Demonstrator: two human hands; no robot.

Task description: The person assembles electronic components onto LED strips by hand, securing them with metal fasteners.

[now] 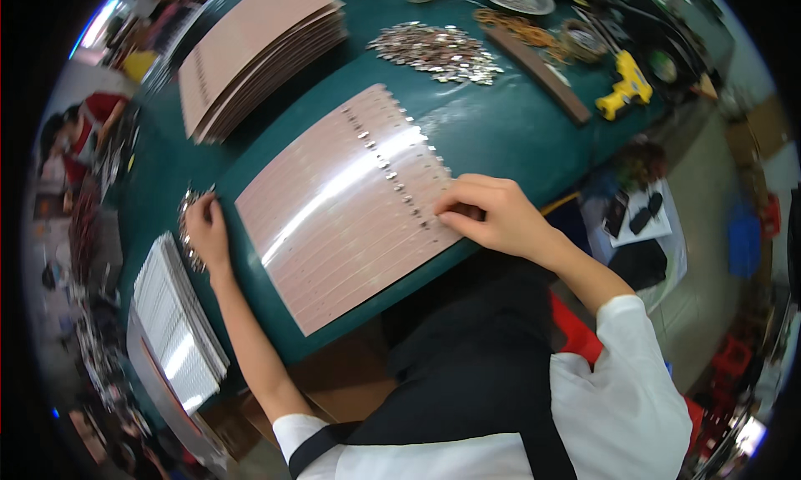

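A glossy pinkish-beige sheet [334, 221], scored into long strips, lies in front of me on the green tabletop. Small silvery metal pieces [386, 174] run in a line across it, and more sit along its far right edge. My right hand [492, 217] pinches thumb and fingers together over the sheet's right side, close to the near end of that line; whatever is in the pinch is too small to name. At the left, my left hand [207, 234] has its fingers curled at a small heap of metal pieces [185, 221], and the fingertips are partly hidden.
A tall stack of similar sheets [259, 46] stands at the far left, a white stack [171, 313] at the near left. Beyond the sheet lie a larger pile of metal pieces [434, 50], a brown bar [538, 71] and a yellow glue gun [626, 86]. The table's front edge [375, 305] borders my apron.
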